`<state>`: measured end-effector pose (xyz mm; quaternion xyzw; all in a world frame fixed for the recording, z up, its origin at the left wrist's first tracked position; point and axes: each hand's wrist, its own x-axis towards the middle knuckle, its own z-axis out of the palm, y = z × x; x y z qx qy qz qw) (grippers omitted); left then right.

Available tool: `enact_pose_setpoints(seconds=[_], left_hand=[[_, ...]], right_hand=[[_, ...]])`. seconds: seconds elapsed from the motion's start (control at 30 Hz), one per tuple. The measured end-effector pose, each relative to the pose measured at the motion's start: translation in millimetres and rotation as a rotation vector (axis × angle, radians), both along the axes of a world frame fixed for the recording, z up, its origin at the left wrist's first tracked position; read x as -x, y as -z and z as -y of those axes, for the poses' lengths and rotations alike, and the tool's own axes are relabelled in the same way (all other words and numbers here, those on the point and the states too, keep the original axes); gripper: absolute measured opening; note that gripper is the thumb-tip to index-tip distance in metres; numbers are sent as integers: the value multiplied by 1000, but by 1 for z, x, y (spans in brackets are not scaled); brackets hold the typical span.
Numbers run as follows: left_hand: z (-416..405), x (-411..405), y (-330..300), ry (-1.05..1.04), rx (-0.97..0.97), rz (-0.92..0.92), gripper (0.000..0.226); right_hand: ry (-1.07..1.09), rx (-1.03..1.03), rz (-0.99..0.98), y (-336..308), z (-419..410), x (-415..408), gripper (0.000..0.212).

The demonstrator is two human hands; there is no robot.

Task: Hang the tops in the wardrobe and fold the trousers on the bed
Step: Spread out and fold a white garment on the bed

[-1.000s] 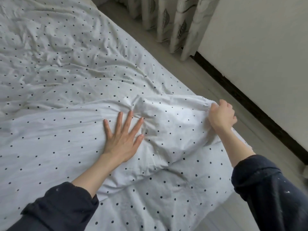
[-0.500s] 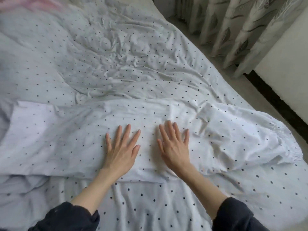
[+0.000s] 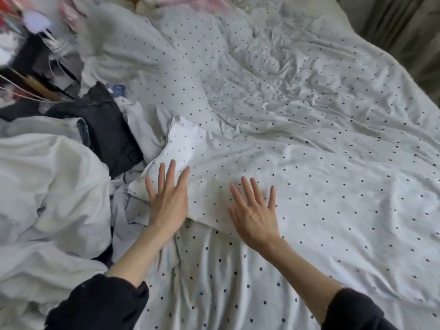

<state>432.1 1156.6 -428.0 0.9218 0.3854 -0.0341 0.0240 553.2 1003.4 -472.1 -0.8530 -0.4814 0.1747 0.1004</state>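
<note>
White dotted trousers (image 3: pixel 309 186) lie stretched across the bed (image 3: pixel 297 79), whose cover has the same dot pattern. My left hand (image 3: pixel 167 201) lies flat with spread fingers on the garment's left end. My right hand (image 3: pixel 256 210) presses flat on its middle, fingers straight. A dark folded garment (image 3: pixel 112 129) sits at the left beside a heap of white clothes (image 3: pixel 47 186). Blurred hangers and colourful clothes (image 3: pixel 35 55) fill the top left corner.
A curtain (image 3: pixel 404 25) hangs past the bed's far right corner. Pink fabric (image 3: pixel 190 1) lies at the head of the bed. The right half of the bed holds only the rumpled cover.
The view has swung left, bringing the clothes pile into sight. My right hand let go of the trouser end and now presses flat; both hands have slid left along the garment.
</note>
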Motion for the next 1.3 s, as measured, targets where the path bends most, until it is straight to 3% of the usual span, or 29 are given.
enact_pose_setpoints(seconds=[0.1,0.27,0.47,0.53,0.67,0.8,0.93,1.0,1.1,1.2,1.3], left_hand=[[-44,9,-12,-126,-119,76,49],[-83,5,-10,-355,134,126,34],[-100,7,-8,-391,132,6,30],[-96,6,-12,-364,164,45,28],[-76,-6,-32,-228,156,135,23],[-30,-46,-50,-9,214,266,22],[43,-96,-32,258,253,288,19],[72,-109,-13,365,260,232,23],[100,-116,17,482,288,76,31],[100,-105,28,557,296,-2,37],[96,-87,16,603,327,203,29]], right_hand=[[-58,0,40,2,-37,9,55],[-76,70,116,17,-60,13,54],[-100,95,145,24,-61,13,56],[-108,90,120,23,-60,11,55],[-67,-53,-34,11,-53,5,49],[247,-396,-274,-16,-21,-12,38],[736,-576,-778,-34,21,-49,29],[880,-576,-1000,-37,38,-66,28],[926,-519,-1083,-33,60,-83,29],[905,-481,-1039,-30,63,-89,29],[826,-467,-913,-29,49,-92,25]])
